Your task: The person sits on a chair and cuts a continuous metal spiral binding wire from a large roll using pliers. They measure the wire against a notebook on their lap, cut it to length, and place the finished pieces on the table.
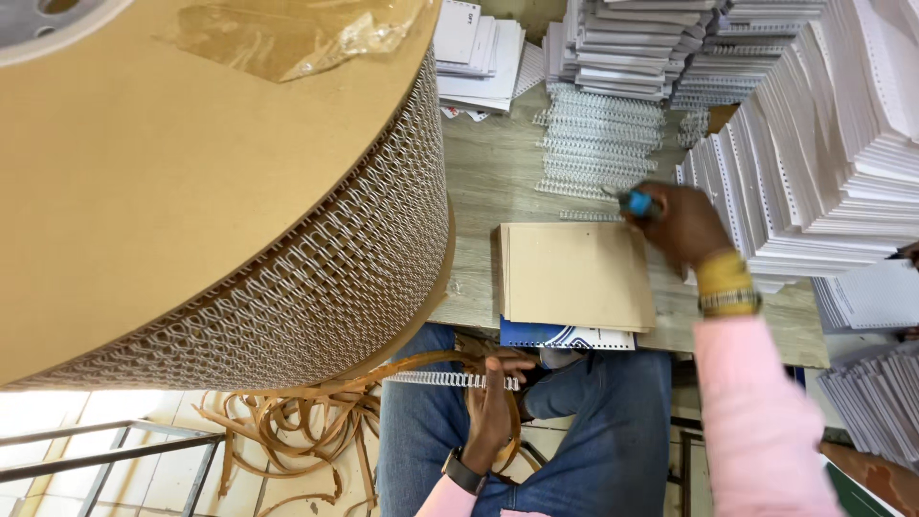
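My left hand (pixel 490 407) grips one cut wire coil (pixel 450 380); my right hand (pixel 682 222), closed on a blue-handled tool (pixel 637 203), rests by the cut coils (pixel 598 144). Tan cover stack (pixel 574 276) is unbound, and the paper piles (pixel 814 144) wait.

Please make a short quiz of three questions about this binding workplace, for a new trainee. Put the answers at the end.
1. True or false: the left hand holds a length of white wire binding above the lap.
2. What does the right hand grip near the cut wire pieces?
A. a blue-handled tool
B. a red stapler
C. a roll of tape
3. Fill in: the stack of tan cover boards lies on a ______ booklet at the table's near edge.

Key:
1. True.
2. A, the blue-handled tool.
3. Blue: the blue booklet shows under the boards. The big wire spool stands to their left.
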